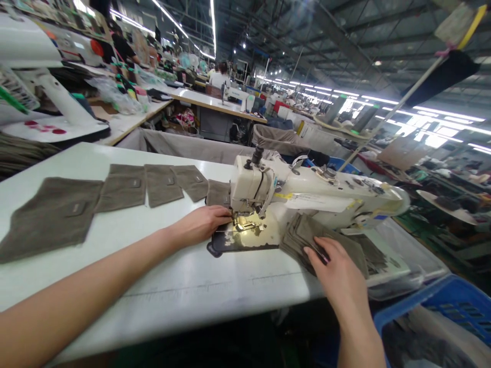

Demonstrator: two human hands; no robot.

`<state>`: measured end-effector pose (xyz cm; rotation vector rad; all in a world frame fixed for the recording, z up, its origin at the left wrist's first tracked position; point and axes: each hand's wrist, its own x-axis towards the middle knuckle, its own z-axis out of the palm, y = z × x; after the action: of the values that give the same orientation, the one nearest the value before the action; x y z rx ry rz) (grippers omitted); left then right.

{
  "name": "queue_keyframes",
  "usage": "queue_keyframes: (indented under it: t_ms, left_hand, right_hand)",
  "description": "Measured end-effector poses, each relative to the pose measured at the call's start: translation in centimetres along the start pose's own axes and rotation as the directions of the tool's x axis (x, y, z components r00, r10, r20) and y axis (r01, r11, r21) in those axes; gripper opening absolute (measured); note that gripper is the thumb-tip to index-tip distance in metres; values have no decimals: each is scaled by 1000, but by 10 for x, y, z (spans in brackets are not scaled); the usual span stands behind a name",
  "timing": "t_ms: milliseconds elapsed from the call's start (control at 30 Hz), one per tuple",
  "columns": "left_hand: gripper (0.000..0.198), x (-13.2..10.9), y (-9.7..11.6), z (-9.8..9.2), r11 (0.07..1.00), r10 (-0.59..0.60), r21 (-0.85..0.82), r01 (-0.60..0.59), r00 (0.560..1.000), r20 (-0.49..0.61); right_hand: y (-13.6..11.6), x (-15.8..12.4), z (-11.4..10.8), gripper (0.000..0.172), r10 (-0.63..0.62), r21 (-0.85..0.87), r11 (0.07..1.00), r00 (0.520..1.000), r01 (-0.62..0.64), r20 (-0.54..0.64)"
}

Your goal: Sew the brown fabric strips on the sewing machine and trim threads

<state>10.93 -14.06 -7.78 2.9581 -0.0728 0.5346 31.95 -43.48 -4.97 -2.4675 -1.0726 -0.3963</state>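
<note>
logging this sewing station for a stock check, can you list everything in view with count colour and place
white industrial sewing machine: one, cream white, on the table right of centre
sewn olive-brown fabric pieces: a chain of about six, olive-brown, running left from the machine's needle across the table
stack of olive-brown fabric pieces: one pile, olive-brown, under the machine's arm on the right
white work table: one, white, across the foreground
blue plastic crate: one, blue, lower right below the table edge
grey cloth bin: one, grey, behind the machine
left hand: bare, fingers at the presser foot
right hand: bare, flat on the stack
</note>
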Motion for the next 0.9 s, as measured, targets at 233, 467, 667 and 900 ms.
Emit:
queue_keyframes:
  t_ms: [233,467,667,900]
  left_hand:
    - [36,-7,0,6,996,-82,-41,81,996,-41]
    - [31,-9,0,7,987,-150,-63,147,988,-38]
    - [26,-18,27,-4,949,-303,-110,294,951,-70]
    - [23,-38,88,-13,715,-528,-539,445,849,-1]
  right_hand:
    - [2,0,2,33,-12,39,999,1000,12,11]
    - [-13,-6,-2,33,17,174,985,982,15,-186]
    - [-62,-33,15,29,-36,610,793,998,1,45]
    - [-119,-51,55,33,11,794,432,882,-428,470]
